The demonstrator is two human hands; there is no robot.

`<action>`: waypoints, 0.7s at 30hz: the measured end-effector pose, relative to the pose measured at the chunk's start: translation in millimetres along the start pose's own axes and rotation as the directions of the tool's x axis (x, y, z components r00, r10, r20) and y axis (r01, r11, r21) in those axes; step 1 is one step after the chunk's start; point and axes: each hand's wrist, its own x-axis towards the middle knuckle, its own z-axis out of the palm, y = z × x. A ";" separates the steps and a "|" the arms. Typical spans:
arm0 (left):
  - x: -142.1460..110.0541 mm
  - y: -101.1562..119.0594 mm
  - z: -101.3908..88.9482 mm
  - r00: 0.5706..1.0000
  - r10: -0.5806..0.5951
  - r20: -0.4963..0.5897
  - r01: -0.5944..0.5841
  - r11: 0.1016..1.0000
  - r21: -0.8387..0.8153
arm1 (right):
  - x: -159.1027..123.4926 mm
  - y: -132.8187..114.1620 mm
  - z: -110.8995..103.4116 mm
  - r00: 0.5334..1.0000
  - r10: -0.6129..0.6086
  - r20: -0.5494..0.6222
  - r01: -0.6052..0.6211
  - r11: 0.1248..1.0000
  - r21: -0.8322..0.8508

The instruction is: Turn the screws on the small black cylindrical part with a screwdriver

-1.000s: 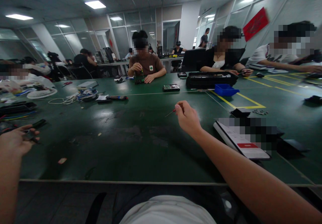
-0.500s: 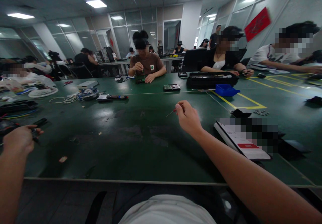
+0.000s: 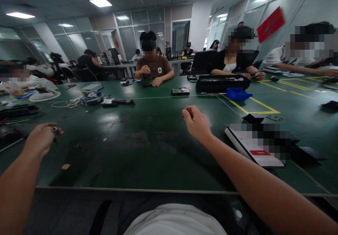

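Observation:
My right hand (image 3: 195, 124) is closed around the red handle of a thin screwdriver (image 3: 179, 119), above the middle of the green table (image 3: 126, 164). The shaft points left and slightly down. At the left, my left hand (image 3: 41, 140) is held over the table with its fingers curled around a small dark piece with a shiny part (image 3: 55, 130). Most of that piece is hidden by the fingers, so its kind does not show. To the right of my right forearm lies a white-and-red notebook or flat box (image 3: 253, 148), partly blurred out.
A hard drive (image 3: 180, 91), a blue tray (image 3: 237, 94) and a long black casing (image 3: 223, 83) sit farther back. Black pieces (image 3: 307, 155) lie at right, cables and a fan-like white part (image 3: 44, 96) at left. A co-worker (image 3: 154, 67) sits opposite; others sit around.
My left hand has moved right, away from the dark tools at the left edge, carrying the small dark piece. My right hand and the screwdriver have hardly moved.

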 end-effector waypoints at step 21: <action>-208.6 150.9 180.7 0.502 0.359 0.786 -0.276 0.929 -0.248 | -0.4 -0.9 0.5 1.000 0.018 0.004 -0.018 1.000 -0.012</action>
